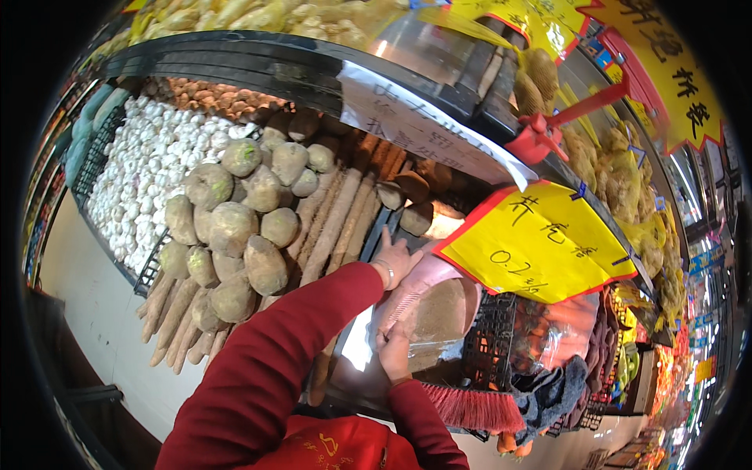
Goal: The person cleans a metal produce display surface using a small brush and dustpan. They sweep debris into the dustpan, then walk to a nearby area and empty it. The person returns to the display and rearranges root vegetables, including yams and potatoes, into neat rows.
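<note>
A pink plastic dustpan [406,292] holding brown dirt [439,311] lies in front of me, over the black display bin. My right hand [395,352] grips its near rim, thumb on top. At the far end of the dustpan is my left hand [400,258], its index finger stretched out and thumb apart. This hand touches the dustpan's edge beside the bin's dark divider [374,236]; a bracelet circles its wrist. Just beyond the fingers are a few brown root vegetables [416,219]. A brush with red bristles [473,406] lies close to my right forearm.
Potato-like tubers [234,228] are heaped left, over long roots [333,220]. Garlic bulbs [138,170] lie farther left. A yellow price sign [540,241] hangs right of the dustpan, under a shelf edge [235,56]. A black crate [490,335] and dark cloth [552,390] sit right.
</note>
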The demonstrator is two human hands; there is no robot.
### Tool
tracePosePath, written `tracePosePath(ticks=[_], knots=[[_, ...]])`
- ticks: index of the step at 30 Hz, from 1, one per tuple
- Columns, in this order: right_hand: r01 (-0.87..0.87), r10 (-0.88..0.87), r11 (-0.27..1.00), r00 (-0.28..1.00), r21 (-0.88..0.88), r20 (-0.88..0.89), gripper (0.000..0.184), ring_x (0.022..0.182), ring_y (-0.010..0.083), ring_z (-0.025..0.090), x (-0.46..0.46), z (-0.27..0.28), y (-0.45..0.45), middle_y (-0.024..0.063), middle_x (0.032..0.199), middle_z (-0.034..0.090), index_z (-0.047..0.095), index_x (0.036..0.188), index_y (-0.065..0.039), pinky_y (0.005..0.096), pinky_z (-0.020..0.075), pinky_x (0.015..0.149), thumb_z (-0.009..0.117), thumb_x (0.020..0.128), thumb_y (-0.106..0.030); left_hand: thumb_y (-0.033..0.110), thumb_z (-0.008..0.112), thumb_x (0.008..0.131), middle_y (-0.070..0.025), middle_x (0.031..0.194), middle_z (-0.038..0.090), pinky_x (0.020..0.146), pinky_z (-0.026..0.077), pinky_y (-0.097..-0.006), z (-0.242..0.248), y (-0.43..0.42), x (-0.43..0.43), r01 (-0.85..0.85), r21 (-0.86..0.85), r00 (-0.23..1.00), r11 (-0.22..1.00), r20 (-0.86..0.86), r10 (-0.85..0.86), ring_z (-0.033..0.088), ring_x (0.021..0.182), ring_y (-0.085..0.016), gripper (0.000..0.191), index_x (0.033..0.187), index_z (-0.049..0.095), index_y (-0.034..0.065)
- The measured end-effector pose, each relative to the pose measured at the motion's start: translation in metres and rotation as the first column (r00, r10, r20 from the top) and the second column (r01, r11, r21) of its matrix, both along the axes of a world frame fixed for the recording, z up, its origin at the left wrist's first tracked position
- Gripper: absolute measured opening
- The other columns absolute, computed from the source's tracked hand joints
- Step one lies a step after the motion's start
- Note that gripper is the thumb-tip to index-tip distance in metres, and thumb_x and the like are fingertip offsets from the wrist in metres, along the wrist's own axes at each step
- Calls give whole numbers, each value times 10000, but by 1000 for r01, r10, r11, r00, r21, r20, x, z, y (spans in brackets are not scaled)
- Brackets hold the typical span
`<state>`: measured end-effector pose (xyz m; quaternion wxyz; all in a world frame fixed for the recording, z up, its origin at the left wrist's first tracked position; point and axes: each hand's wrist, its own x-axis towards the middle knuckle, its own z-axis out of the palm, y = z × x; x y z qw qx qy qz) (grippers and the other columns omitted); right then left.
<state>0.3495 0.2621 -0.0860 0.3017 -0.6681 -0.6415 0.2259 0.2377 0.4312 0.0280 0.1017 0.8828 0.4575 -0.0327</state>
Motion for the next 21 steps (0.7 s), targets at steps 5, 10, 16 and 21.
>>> tracePosePath(ticks=[5, 10, 16, 21], knots=[[-53, 54, 998, 997, -21, 47, 301, 658, 407, 620, 4, -6, 1, 244, 709, 599, 475, 912, 21, 464, 487, 602, 689, 803, -161, 277, 761, 639, -111, 1088, 615, 1000, 184, -748, 41, 7, -16, 22, 99, 989, 995, -150, -6, 456, 1181, -311, 607, 1149, 586, -2], [-96, 102, 992, 993, -86, 57, 282, 676, 408, 629, 9, -19, 2, 236, 714, 617, 506, 900, 19, 461, 496, 615, 698, 792, -158, 460, 747, 687, -110, 1168, 593, 1022, 245, -662, 114, 37, -94, -110, 273, 965, 956, -201, 168, 448, 1207, -326, 655, 1170, 608, 40], [-69, 75, 995, 994, -73, 81, 334, 669, 422, 627, 6, -16, 1, 247, 702, 619, 531, 854, 33, 484, 499, 633, 715, 789, -238, 478, 742, 683, -78, 1004, 682, 937, 359, -485, 146, 79, -210, -598, 411, 741, 688, -43, 670, 573, 1053, -276, 441, 951, 729, 128], [-52, 83, 987, 974, -151, 209, 500, 703, 425, 641, 1, -3, 6, 282, 739, 629, 565, 823, 64, 486, 508, 664, 722, 773, -408, 268, 612, 845, -60, 1140, 647, 995, 307, -582, 115, 94, -235, -794, 326, 564, 513, 81, 822, 520, 1162, -248, 326, 1124, 622, 100]])
